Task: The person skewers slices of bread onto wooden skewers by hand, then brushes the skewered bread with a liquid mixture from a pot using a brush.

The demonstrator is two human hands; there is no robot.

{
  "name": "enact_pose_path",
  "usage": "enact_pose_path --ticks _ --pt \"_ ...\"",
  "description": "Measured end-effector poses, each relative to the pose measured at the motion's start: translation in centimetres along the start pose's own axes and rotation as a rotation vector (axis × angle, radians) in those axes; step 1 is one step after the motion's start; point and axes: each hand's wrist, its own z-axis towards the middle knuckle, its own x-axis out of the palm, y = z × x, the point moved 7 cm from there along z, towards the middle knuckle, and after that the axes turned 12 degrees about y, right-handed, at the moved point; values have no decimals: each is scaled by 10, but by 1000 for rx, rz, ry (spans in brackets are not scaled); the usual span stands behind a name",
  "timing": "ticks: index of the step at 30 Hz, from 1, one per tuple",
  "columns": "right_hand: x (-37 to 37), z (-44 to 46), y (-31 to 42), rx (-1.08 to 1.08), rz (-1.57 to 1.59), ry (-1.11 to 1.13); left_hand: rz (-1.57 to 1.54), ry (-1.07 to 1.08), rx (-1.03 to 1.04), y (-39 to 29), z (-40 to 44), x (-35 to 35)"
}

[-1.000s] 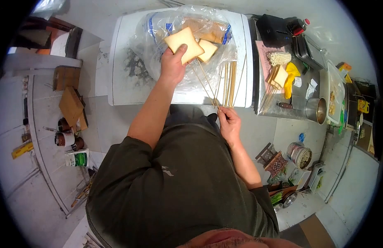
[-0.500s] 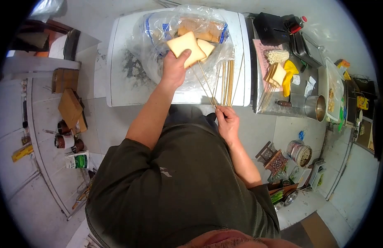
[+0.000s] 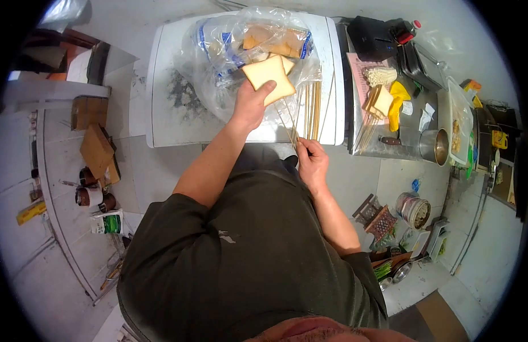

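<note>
My left hand [image 3: 252,106] is closed on a slice of white bread [image 3: 269,78], thumb on top and fingers underneath. Thin wooden skewers [image 3: 288,121] run from the slice's lower edge down to my right hand [image 3: 313,164], which pinches their lower ends at the table's front edge. How deep the skewers sit in the bread is hidden. Just behind the held slice, another bread slice [image 3: 287,64] lies at the mouth of a clear plastic bag [image 3: 209,85]. More bread [image 3: 278,43] shows through the bag. Several loose skewers [image 3: 315,111] lie on the white table [image 3: 167,122] to the right.
On the metal counter to the right are skewered bread slices [image 3: 382,101], a yellow cloth-like item [image 3: 395,117], a cleaver [image 3: 402,140] and a metal pot [image 3: 434,148]. A black box [image 3: 373,39] stands behind them. A round tub [image 3: 413,212] is on the floor at right.
My left hand has moved right and slightly down with the bread slice, bringing it closer to my right hand. My right hand has risen slightly, still pinching the skewers.
</note>
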Motion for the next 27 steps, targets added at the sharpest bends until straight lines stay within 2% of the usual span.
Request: enact_pose_path --ticks 4,7,17,27 --pt "1 -4 1 -54 19 -9 -125 -88 -28 -14 9 -10" --pt "1 -6 4 -59 18 -6 -66 -103 39 -18 15 -13" --pt "-6 3 6 -42 53 -48 -135 -19 -31 11 -2 16" --pt "-5 4 2 -2 85 -30 -40 0 -63 13 -12 27"
